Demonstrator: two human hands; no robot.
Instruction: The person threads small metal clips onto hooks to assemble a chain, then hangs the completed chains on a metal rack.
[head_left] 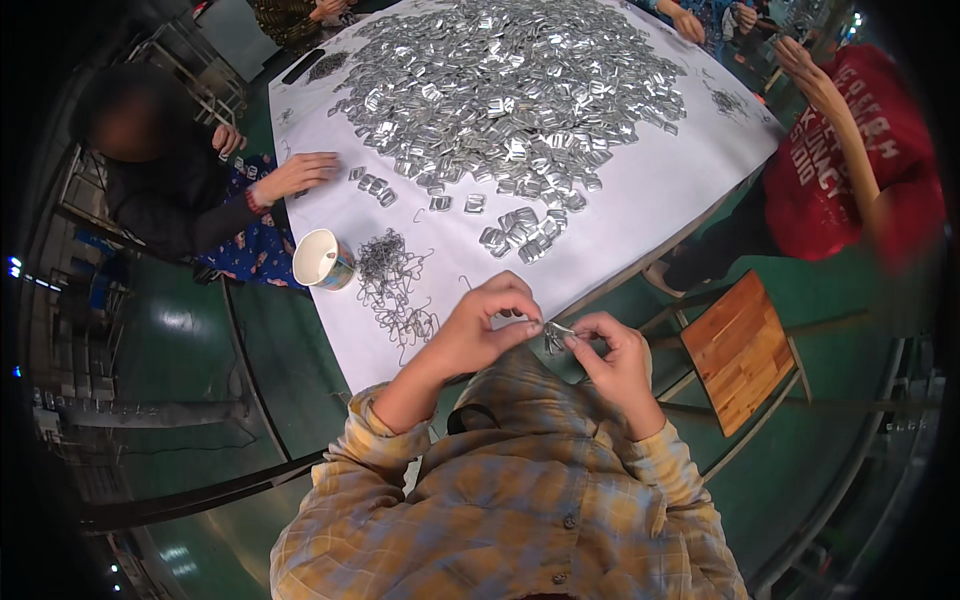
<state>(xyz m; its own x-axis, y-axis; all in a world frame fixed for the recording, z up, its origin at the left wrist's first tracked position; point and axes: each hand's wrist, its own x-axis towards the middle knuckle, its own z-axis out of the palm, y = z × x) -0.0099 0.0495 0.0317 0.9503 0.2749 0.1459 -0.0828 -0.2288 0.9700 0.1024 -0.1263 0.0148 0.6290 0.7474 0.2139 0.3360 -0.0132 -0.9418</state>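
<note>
Over the near table edge, both my hands meet at a small shiny metal buckle (554, 338) with thin wire-like parts. My right hand (618, 362) grips the buckle between thumb and fingers. From the other side my left hand (492, 328) closes in a pinch at the buckle's left end; what lies between its fingertips is too small to tell. Just beyond my hands sits a small group of metal buckles (522, 234). A tangle of bent wire hooks (388, 285) lies on the table left of my left hand.
A white-covered table (310, 185) bears a large heap of metal buckles (500, 100). Beside the hooks stands a paper cup (323, 259). A wooden stool (742, 352) is at my right. People sit around; one person's hand (298, 176) reaches over the table's left side.
</note>
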